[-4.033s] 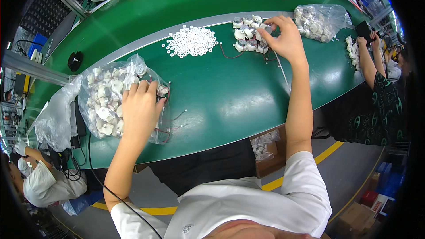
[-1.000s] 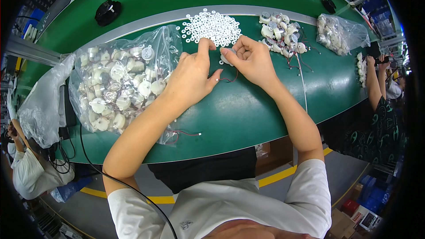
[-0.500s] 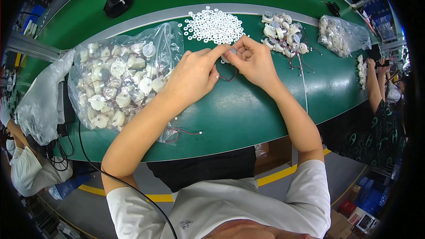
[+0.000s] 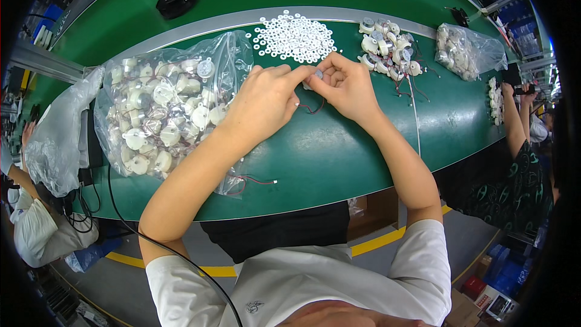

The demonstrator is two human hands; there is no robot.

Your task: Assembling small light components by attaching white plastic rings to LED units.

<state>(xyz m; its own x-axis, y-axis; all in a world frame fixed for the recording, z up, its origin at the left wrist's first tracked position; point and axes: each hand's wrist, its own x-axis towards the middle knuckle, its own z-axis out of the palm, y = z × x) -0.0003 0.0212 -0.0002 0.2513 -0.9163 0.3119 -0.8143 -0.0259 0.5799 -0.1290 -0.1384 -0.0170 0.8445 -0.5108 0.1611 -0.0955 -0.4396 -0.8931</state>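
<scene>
Both my hands meet over the middle of the green table, just in front of a pile of small white washers point(image 4: 295, 35). Between their fingertips is a small round motor point(image 4: 318, 75), grey on top. Its thin red and dark lead hangs below, the end close to the fingers of my left hand point(image 4: 266, 98). The left index finger presses on the motor's top from one side. My right hand point(image 4: 346, 88) pinches it from the other side, thumb and forefinger bent around it. My fingers cover most of the motor.
On the left lies a large clear bag point(image 4: 160, 109) full of white motors. More wired motors point(image 4: 387, 45) are heaped at back right, beside a smaller bag point(image 4: 463, 51). A black round part point(image 4: 177, 0) rests on the green strip behind. Co-workers sit at both sides.
The black round part behind has shifted right along the green strip. My hands keep their grip on the motor and have barely moved. At far left, a co-worker's hand has moved.
</scene>
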